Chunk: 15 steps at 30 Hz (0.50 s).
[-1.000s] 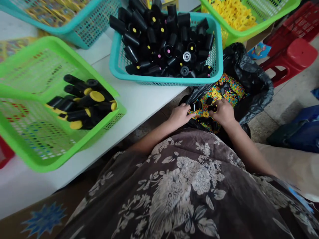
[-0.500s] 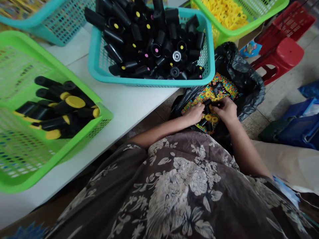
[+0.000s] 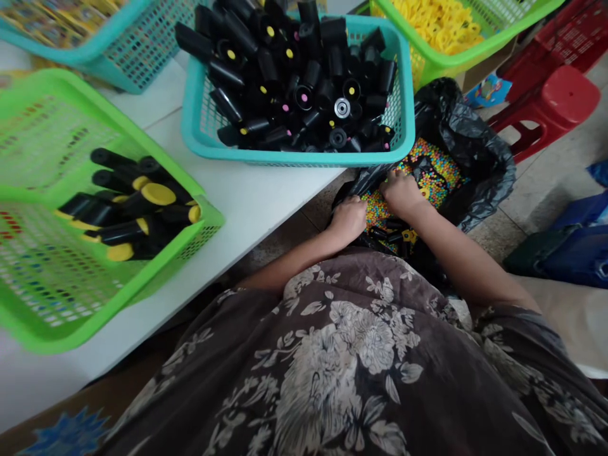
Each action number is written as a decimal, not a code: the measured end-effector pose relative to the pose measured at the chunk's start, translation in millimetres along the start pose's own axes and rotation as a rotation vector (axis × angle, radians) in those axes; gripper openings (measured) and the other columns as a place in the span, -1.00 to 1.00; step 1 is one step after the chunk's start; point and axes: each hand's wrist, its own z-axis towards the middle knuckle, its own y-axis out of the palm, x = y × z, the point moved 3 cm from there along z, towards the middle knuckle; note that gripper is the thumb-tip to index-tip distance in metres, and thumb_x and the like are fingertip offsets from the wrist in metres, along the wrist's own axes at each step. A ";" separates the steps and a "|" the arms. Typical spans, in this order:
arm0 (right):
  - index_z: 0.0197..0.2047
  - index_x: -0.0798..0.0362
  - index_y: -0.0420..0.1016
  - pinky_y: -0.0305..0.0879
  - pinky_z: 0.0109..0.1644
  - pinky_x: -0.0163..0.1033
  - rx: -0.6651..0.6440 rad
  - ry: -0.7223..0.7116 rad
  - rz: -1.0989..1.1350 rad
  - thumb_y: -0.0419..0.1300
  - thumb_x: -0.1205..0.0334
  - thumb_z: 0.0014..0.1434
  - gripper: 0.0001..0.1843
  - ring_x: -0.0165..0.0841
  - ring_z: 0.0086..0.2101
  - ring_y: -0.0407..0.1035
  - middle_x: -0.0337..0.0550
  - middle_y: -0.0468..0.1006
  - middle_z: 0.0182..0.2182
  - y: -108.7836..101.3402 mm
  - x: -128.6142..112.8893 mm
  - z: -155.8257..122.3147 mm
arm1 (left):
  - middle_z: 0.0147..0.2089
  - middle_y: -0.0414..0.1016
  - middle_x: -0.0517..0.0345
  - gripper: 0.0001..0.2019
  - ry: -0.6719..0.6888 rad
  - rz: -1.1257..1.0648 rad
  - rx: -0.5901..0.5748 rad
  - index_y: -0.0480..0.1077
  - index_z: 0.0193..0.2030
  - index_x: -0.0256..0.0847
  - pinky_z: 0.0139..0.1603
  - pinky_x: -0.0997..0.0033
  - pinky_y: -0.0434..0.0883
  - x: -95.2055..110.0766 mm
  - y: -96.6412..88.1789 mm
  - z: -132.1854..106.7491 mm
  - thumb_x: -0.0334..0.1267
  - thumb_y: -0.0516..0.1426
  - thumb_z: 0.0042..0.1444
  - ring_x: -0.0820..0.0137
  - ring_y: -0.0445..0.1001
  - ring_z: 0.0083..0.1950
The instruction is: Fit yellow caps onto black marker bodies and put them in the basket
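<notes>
Left hand (image 3: 349, 220) at left edge of black plastic bag (image 3: 491, 155); right hand (image 3: 403, 193) over multicoloured beads (image 3: 377, 209). Grasps cannot be told.

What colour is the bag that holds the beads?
The bag is black; the head view shows it best.

Dark brown-grey garment (image 3: 285, 415), pale floral print (image 3: 375, 342), big blooms plus leaves, dark outlines. Loose matching sleeves (image 3: 527, 354) to about elbow, forearms (image 3: 294, 259) bare.

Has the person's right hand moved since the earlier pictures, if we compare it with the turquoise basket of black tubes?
Yes. The right hand has moved leftward in the picture and nearer to the lower rim of the turquoise basket.
</notes>
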 end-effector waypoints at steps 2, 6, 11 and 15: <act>0.04 0.34 0.65 0.31 -0.02 0.04 -0.048 -0.067 -0.028 -0.05 0.47 0.34 -0.55 0.14 0.08 0.40 0.48 0.56 0.03 0.7 -12.1 2.6 | 0.04 0.61 -0.32 -0.67 0.002 0.045 -0.042 0.62 0.04 -0.43 0.14 0.20 0.51 1.1 1.5 0.9 -0.56 0.06 0.29 0.08 0.57 0.19; 0.04 0.27 0.68 0.36 0.00 -0.01 -0.051 -0.100 0.064 0.11 0.45 0.26 -0.61 0.08 0.04 0.48 0.37 0.62 0.00 10.2 -10.8 -1.1 | 0.05 0.62 -0.30 -0.69 0.027 0.040 -0.091 0.62 0.00 -0.42 0.13 0.23 0.51 4.3 6.2 2.9 -0.56 0.08 0.27 0.09 0.58 0.19; 0.00 0.08 0.71 0.43 -0.04 -0.09 0.234 0.026 0.638 0.38 0.29 0.07 -0.61 -0.11 -0.16 0.55 0.00 0.71 -0.14 24.6 23.5 -21.0 | 0.02 0.62 -0.16 -0.83 0.043 -0.314 0.197 0.58 -0.02 -0.29 0.03 0.26 0.52 -8.5 2.2 -0.6 -0.33 0.20 0.33 0.18 0.61 0.03; -0.08 0.01 0.71 0.41 -0.18 -0.14 0.413 0.046 1.059 0.44 0.20 0.01 -0.65 -0.23 -0.33 0.51 -0.18 0.69 -0.30 35.0 24.5 -40.7 | 0.04 0.61 -0.02 -0.68 0.208 -0.758 0.379 0.52 0.12 -0.20 0.03 0.34 0.53 -9.4 7.7 1.1 -0.20 0.31 0.27 0.29 0.59 0.00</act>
